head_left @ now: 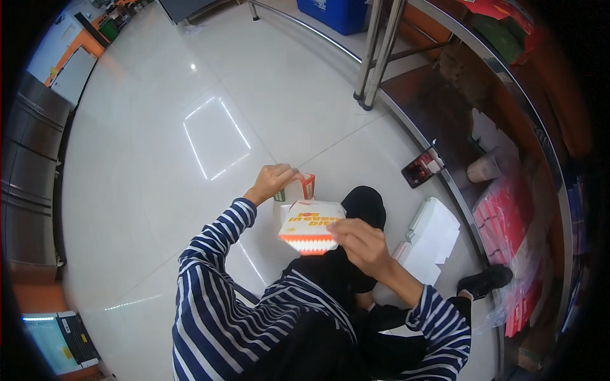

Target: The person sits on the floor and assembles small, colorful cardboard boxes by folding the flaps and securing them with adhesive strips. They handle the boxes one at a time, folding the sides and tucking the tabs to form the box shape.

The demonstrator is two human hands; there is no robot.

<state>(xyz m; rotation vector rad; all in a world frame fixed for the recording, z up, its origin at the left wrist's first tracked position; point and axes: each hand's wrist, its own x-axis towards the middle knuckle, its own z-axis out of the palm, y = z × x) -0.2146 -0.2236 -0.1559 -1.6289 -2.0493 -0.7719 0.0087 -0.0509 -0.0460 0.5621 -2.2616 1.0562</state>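
Note:
In front of my lap, my right hand (363, 246) pinches the right side of a white folded paper food box (310, 222) with yellow lettering and an orange-red, white-toothed front edge. The box is held up above my dark trousers. Just beyond it, my left hand (274, 182) has its fingers closed on the top edge of a small paper carton (307, 185) with red and green printed sides. That carton is partly hidden by my fingers and by the nearer box.
Flat white card pieces (431, 238) lie on the floor at my right. A phone (422, 169) leans by the low metal shelf (445, 127), which holds a plastic cup (484, 167) and red packs in clear plastic (505, 222). Steel legs (375, 57) and a blue bin (337, 14) stand ahead.

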